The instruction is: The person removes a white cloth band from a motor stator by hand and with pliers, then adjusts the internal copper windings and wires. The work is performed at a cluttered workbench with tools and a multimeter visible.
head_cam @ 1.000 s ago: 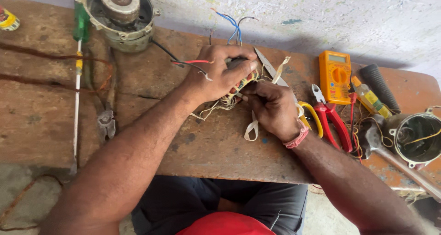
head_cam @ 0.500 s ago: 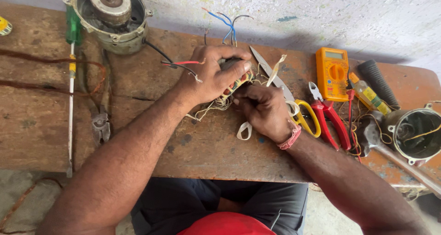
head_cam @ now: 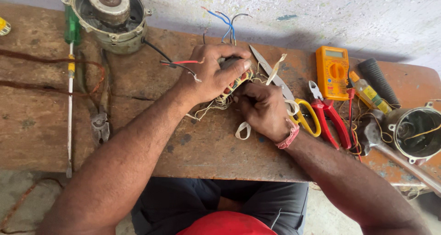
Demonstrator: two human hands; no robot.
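My left hand [head_cam: 211,74] lies over a wound wire coil [head_cam: 235,81] with coloured bindings and grips it on the wooden bench [head_cam: 193,143]. My right hand [head_cam: 262,110] is pressed against the coil's near side, fingers closed on its thin wires and a white tape strip [head_cam: 243,130]. Red, black and blue leads [head_cam: 225,21] stick out beyond the coil. Most of the coil is hidden under my hands.
A motor housing [head_cam: 110,16] stands at the back left, a green screwdriver [head_cam: 70,79] and pliers [head_cam: 98,120] lie at left. Scissors [head_cam: 280,85], red-handled cutters [head_cam: 330,118], an orange multimeter [head_cam: 331,72], a hammer [head_cam: 390,152] and a metal end cap [head_cam: 415,131] are to the right.
Both hands stay on the coil with only small finger shifts. The view has drifted slightly, so the bench items sit a little lower and further left.
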